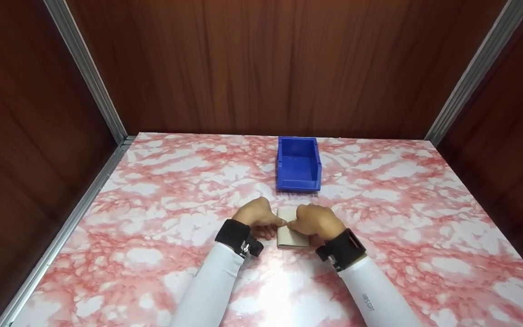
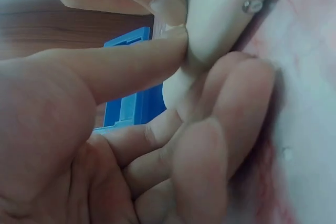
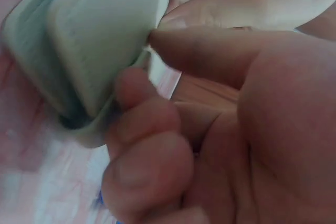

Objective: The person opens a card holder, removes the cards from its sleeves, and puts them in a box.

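Observation:
A cream wallet (image 1: 292,240) with stitched edges lies folded between the two hands, near the middle of the marbled table. My left hand (image 1: 257,215) grips its left side, thumb on top and fingers curled along the edge. From the right, my right hand (image 1: 320,220) holds the opposite side, its thumb tip meeting the left thumb over the cover. In the left wrist view a small metal snap stud shows on the wallet (image 2: 215,19). The right wrist view has the folded layers of the wallet (image 3: 110,30) slightly apart, with curled fingers at the lower edge.
A blue open-front plastic bin (image 1: 298,185) stands just beyond the hands, toward the back of the table. Brown wood-grain panels (image 1: 261,68) with grey metal corner posts (image 1: 91,72) enclose the red-and-white table (image 1: 175,200) at the back and sides.

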Tool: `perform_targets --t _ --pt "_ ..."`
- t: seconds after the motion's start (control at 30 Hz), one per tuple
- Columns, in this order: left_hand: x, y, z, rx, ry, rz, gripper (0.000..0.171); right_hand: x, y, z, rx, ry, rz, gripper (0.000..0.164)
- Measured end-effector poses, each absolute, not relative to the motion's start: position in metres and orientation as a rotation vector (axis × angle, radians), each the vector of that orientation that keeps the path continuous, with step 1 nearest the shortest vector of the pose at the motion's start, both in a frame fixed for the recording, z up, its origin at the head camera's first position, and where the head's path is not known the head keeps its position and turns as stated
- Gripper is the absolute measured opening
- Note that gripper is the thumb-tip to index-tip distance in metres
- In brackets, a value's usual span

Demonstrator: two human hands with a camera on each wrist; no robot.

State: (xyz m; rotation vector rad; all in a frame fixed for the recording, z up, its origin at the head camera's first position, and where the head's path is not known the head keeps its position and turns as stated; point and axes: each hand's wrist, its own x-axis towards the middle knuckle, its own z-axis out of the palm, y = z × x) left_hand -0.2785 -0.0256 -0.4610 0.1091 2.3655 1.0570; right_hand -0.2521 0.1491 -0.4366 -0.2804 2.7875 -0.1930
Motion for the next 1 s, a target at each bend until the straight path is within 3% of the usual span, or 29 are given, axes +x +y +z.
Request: perform_targets --t 0.37,1.0 --pt "-0.2819 -0.0317 -0.4645 0.06 2.287 1.099 0.035 -0.2526 0.1504 -0.4411 -0.393 2.782 -0.181 0.028" --pt "-0.2827 -0.0319 -0.4695 0.062 2.263 1.125 0.034 -0.2532 0.1517 -0.4452 -0.438 2.763 -0.145 0.029"
